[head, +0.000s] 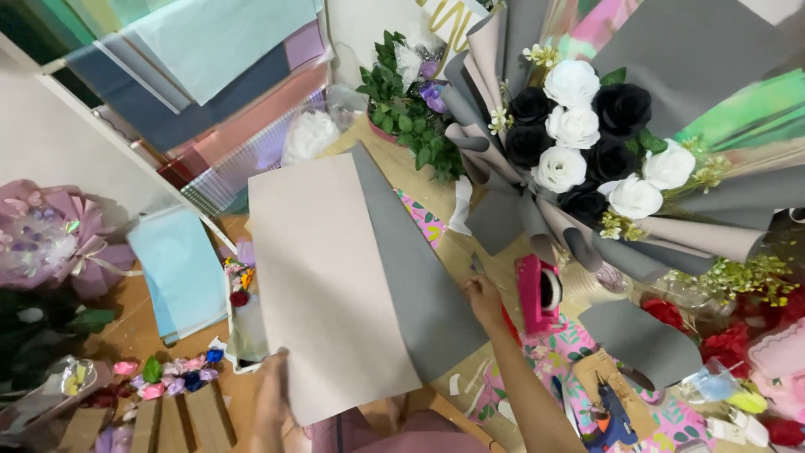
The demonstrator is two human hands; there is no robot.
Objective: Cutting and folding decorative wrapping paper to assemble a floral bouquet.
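Beige-and-grey folded wrapping paper sheet [352, 277] lies lengthwise between both hands — left hand [272, 394] grips its near corner, right hand [484, 298] pinches the grey edge.

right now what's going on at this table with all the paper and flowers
A person is handling a two-tone sheet of wrapping paper, beige on one face and grey on the other. The left hand holds its bottom corner; the right hand pinches the grey edge. Beside it stand a pink tape dispenser and a bouquet of black and white roses already wrapped in grey and beige.
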